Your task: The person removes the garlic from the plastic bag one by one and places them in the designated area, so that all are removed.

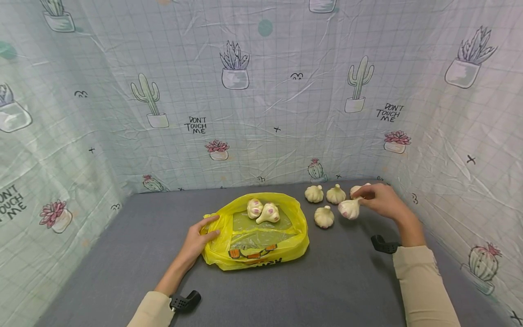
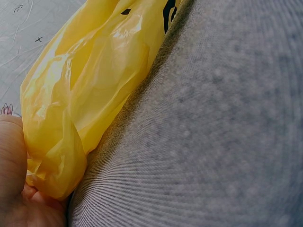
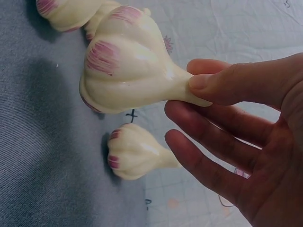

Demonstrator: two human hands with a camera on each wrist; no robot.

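Between thumb and fingertips, my right hand [image 1: 380, 200] pinches a garlic bulb [image 1: 349, 209] by its stem. In the right wrist view this bulb [image 3: 125, 64] is cream with pink patches, held above the dark surface. My left hand [image 1: 198, 240] grips the left edge of a yellow plastic bag [image 1: 302, 227]. The left wrist view shows the bag's crumpled side [image 2: 109, 71] at the thumb and fingers. Two garlic bulbs, one [image 1: 254, 208] beside the other [image 1: 269, 213], lie inside the bag's open mouth.
Right of the bag stand several more bulbs: a front one [image 1: 324, 217], two behind, a left one [image 1: 314, 194] and a middle one [image 1: 336, 194], and another [image 1: 359, 188] partly hidden by my right hand. A cactus-print curtain [image 1: 261, 104] encloses the grey table [image 1: 327, 290].
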